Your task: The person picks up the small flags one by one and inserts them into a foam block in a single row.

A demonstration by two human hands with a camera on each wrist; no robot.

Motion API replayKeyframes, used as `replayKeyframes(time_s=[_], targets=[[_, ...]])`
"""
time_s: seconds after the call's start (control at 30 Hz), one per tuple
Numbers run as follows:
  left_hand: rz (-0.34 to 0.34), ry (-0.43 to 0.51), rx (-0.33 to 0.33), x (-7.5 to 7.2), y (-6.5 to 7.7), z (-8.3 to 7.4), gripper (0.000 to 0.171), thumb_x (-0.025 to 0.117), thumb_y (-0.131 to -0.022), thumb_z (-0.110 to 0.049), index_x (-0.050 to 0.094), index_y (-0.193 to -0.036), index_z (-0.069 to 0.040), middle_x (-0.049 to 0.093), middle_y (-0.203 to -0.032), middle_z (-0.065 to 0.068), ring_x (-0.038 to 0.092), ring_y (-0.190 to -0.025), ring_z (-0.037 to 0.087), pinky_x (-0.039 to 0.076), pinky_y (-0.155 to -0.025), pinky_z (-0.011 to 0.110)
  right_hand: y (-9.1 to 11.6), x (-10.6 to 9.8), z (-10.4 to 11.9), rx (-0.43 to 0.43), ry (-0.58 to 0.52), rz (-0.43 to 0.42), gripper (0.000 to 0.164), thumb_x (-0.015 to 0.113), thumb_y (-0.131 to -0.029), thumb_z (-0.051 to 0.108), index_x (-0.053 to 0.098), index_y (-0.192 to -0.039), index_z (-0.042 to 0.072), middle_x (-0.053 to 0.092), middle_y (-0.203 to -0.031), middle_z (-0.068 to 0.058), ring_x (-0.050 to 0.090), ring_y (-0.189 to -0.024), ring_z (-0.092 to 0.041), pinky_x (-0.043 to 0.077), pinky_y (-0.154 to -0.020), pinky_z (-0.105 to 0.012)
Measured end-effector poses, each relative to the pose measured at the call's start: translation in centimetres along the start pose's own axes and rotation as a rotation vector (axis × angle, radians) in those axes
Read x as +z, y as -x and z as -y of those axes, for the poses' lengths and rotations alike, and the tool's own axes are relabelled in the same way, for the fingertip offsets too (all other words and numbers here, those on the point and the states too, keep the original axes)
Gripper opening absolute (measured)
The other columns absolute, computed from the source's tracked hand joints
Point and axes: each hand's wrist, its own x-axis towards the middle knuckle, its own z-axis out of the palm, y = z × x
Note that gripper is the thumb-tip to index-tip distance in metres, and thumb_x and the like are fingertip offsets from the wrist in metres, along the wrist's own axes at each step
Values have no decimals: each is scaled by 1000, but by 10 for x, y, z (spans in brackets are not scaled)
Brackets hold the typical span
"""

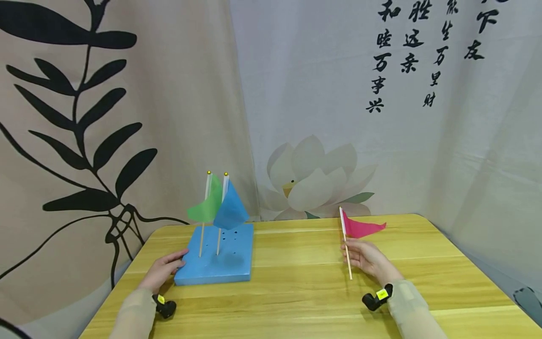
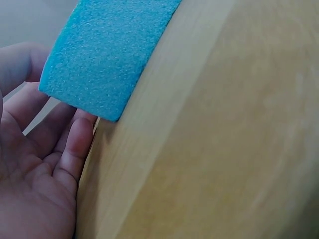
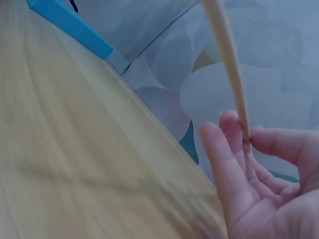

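Observation:
My left hand (image 1: pixel 163 269) rests against the left edge of a blue foam board (image 1: pixel 237 273), its fingers loosely bent at that side; the left wrist view shows the fingers (image 2: pixel 77 142) by the board's corner (image 2: pixel 107 64). Two small flags stand upright in the board, a green flag (image 1: pixel 207 207) and a blue flag (image 1: pixel 230 207), each on a thin wooden stick with a gold tip. My right hand (image 1: pixel 366 258) pinches the stick (image 3: pixel 232 69) of a red pennant flag (image 1: pixel 362 228) between thumb and fingers. That flag is held nearly upright over the table's right part.
Several small holes (image 1: pixel 235 238) show in the board's top. Both stand on a wooden table (image 1: pixel 296 292). A hanging cloth (image 1: pixel 190 117) with plant, lotus and writing prints rises behind the table. Black cameras (image 1: pixel 374 299) with yellow labels are strapped to both wrists.

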Motion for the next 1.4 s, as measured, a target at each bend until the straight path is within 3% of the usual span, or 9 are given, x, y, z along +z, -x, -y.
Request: replayKeyframes(time_s=[0.23, 0.37, 0.63, 1.13, 1.4], targets=[[5, 14, -2, -1, -3, 4, 54, 60, -96, -23, 46, -144, -3, 40, -148, 22, 53, -107, 13, 44, -83, 33, 2, 13, 6, -55, 3, -34, 17, 44, -102, 3, 49, -118, 1, 65, -92, -4, 67, -81, -15, 56, -70, -30], [8, 19, 6, -1, -3, 3, 54, 60, -96, -23, 46, -144, -3, 40, -148, 21, 52, -109, 13, 45, -83, 31, 4, 18, 9, -80, -18, -16, 15, 43, -102, 3, 55, -111, 6, 64, -92, -3, 66, -82, -15, 55, -70, -30], [10, 17, 49, -1, -2, -1, 52, 58, -97, -22, 46, -144, -3, 40, -148, 21, 50, -112, 11, 44, -85, 30, 8, 28, 26, -135, -48, -22, 27, 44, -101, 1, 66, -95, 16, 66, -89, -2, 67, -81, -17, 56, -73, -33], [9, 37, 39, -2, -1, 4, 54, 60, -96, -22, 46, -144, -2, 39, -149, 21, 49, -109, 7, 44, -84, 29, 6, 57, 54, -219, 18, -64, 14, 51, -101, 8, 63, -101, 17, 62, -93, -2, 64, -90, -21, 55, -74, -33], [8, 28, 29, -1, -1, 3, 53, 59, -96, -21, 46, -144, -1, 39, -148, 22, 49, -118, 19, 45, -84, 29, 7, 66, 66, -267, 17, -65, 18, 51, -101, 8, 65, -101, 20, 64, -90, 0, 66, -82, -18, 55, -67, -30]])
